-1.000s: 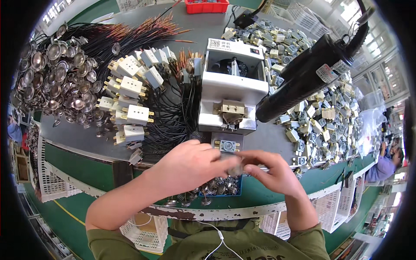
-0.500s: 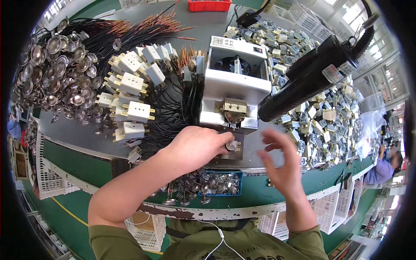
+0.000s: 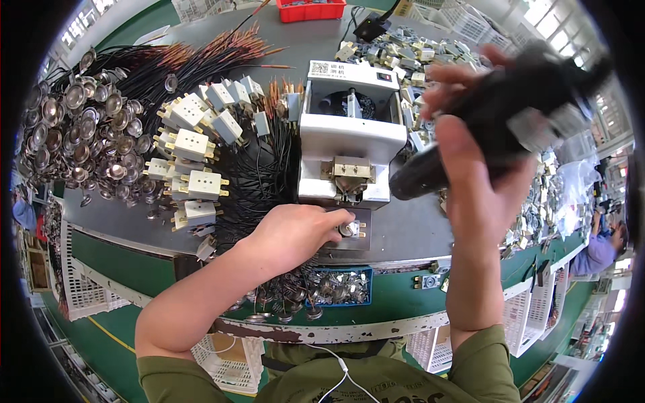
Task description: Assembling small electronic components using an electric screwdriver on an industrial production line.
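My left hand (image 3: pixel 295 232) is closed, thumb and fingers pinching a small switch-like part (image 3: pixel 350 230) with brass tabs. That part rests on a metal plate (image 3: pixel 359 245) in front of a white screw feeder (image 3: pixel 356 138). Right of the feeder, my right hand (image 3: pixel 480 181) is wrapped round a black electric screwdriver (image 3: pixel 484 107). The tool is tilted and smeared by motion, its lower end beside the feeder. Screws show in the feeder's open top.
White rectangular blocks (image 3: pixel 191 144) with brass tabs lie left, among black wires (image 3: pixel 259 168) and a heap of round metal discs (image 3: pixel 80 127). Loose grey and cream parts (image 3: pixel 430 57) cover the right. A blue tray (image 3: pixel 342 285) of small metal pieces sits at the front edge; a red bin (image 3: pixel 310 10) stands far back.
My right hand has moved up from beside the plate and taken hold of the screwdriver. The tool has swung slightly. My left hand stays at the small part.
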`<state>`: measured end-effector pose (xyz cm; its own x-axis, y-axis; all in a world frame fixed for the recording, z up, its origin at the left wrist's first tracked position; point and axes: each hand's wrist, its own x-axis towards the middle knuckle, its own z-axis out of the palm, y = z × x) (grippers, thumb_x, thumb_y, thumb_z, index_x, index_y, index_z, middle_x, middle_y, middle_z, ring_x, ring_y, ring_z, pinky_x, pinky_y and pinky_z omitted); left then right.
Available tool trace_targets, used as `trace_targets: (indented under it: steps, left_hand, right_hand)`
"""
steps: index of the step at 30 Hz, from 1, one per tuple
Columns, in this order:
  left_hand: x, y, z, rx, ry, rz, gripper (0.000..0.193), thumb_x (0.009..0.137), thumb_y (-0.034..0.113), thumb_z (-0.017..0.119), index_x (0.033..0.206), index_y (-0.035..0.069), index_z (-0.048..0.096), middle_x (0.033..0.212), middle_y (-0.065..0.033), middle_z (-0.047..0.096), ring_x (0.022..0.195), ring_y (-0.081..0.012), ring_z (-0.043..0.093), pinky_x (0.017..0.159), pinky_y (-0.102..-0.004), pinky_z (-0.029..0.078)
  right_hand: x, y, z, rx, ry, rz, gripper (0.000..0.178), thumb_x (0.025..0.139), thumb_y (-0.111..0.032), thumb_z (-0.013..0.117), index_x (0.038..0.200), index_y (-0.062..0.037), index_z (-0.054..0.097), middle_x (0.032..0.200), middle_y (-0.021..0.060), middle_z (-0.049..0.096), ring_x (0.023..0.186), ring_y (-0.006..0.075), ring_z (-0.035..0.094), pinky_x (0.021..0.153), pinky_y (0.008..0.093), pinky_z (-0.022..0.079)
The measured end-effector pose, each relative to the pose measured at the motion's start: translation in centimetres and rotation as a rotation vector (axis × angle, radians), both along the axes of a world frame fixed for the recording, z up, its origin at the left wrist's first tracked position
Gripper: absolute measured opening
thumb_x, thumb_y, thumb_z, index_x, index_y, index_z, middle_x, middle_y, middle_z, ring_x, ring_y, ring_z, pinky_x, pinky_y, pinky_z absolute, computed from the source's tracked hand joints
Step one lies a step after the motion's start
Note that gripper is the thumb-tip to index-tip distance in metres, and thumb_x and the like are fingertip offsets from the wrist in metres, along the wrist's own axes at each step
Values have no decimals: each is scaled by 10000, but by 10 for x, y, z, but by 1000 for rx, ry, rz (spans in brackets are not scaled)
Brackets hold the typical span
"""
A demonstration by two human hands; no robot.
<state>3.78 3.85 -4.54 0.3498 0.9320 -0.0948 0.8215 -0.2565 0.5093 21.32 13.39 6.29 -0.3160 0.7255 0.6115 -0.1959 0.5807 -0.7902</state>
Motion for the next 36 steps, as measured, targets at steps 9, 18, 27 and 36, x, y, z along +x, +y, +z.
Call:
trace_targets:
  steps: [9, 18, 27, 36]
  left_hand:
    - [-3, -2, -6, 58, 17, -22, 219, 941, 243, 643, 1125, 129, 608, 750, -115, 672, 772, -325, 699, 629, -462, 536]
    - [-1, -2, -3, -21, -8, 16, 232, 904, 122, 564, 1132, 154, 596, 867, -48, 746, 817, -313, 720, 658, -459, 556]
    - [0, -3, -3, -19, -21, 20, 210, 913, 150, 561, 1120, 151, 601, 864, -56, 745, 825, -315, 723, 666, -461, 560]
    - [-1, -3, -4, 10, 2, 11, 213, 910, 145, 577, 1119, 148, 618, 831, -63, 736, 810, -313, 723, 657, -458, 559]
  right_hand:
    - [-16, -29, 13, -7, 145, -2, 907, 953, -114, 627, 1589, -166, -17, 1151, 274, 624, 644, 209, 664, 595, 336, 580]
    - [-34, -16, -17, -12, 180, 6, 977, 954, 24, 613, 1609, -212, -72, 989, 171, 626, 620, 152, 602, 598, 330, 543]
    - [-34, -13, -21, 14, 189, 20, 970, 958, 0, 620, 1607, -170, -79, 940, 134, 645, 603, 153, 606, 591, 302, 528]
    - [-40, -22, -31, 135, 159, -204, 1001, 929, 58, 634, 1603, -169, -71, 978, 143, 662, 633, 151, 616, 615, 290, 530]
